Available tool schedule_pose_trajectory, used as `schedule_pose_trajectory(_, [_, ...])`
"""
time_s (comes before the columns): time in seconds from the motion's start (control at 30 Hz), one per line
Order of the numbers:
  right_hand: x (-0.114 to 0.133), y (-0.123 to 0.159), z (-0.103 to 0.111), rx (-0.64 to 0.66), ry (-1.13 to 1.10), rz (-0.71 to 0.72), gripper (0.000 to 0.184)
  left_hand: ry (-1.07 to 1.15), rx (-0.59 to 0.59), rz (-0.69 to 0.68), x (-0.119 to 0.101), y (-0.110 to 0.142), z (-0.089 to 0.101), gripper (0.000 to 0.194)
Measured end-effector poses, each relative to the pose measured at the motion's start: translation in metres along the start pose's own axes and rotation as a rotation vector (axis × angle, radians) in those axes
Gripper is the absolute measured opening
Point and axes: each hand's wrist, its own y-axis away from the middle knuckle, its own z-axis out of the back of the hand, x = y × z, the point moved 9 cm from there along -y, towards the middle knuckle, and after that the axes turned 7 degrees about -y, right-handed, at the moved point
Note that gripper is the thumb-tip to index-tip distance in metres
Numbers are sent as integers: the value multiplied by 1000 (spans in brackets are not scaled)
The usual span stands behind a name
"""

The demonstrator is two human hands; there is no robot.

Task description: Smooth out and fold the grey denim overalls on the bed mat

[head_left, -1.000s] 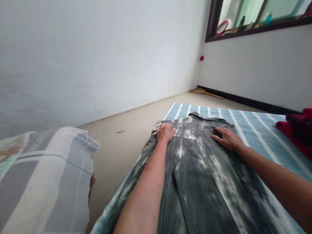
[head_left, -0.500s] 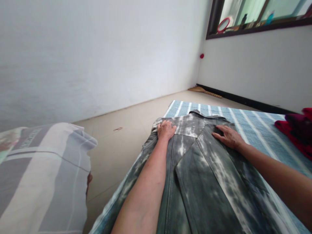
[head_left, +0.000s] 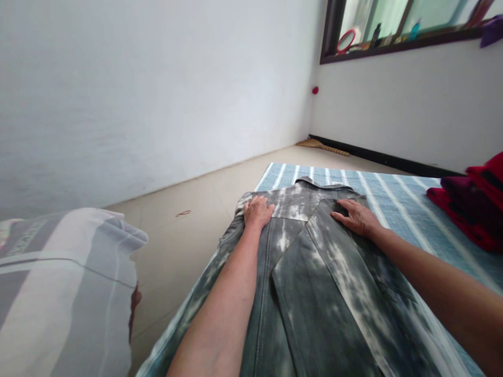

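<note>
Left hand (head_left: 258, 212) and right hand (head_left: 357, 218) lie flat on denim jacket (head_left: 314, 314).

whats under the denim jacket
Under the tie-dyed denim jacket lies a blue striped mat; it shows around the jacket's edges, but the part beneath is covered from view.

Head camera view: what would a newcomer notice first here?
The mottled grey denim jacket lying mid-view on a blue-striped mat stands out, with the left hand and right hand pressed flat on it near the collar. At far right, a pile of red cloth sits on the mat.
</note>
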Motion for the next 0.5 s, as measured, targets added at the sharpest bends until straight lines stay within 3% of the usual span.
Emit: schedule_pose_trajectory(0.5, [11, -8, 11, -7, 31, 31, 56, -91, -5, -31, 2, -19, 3, 33])
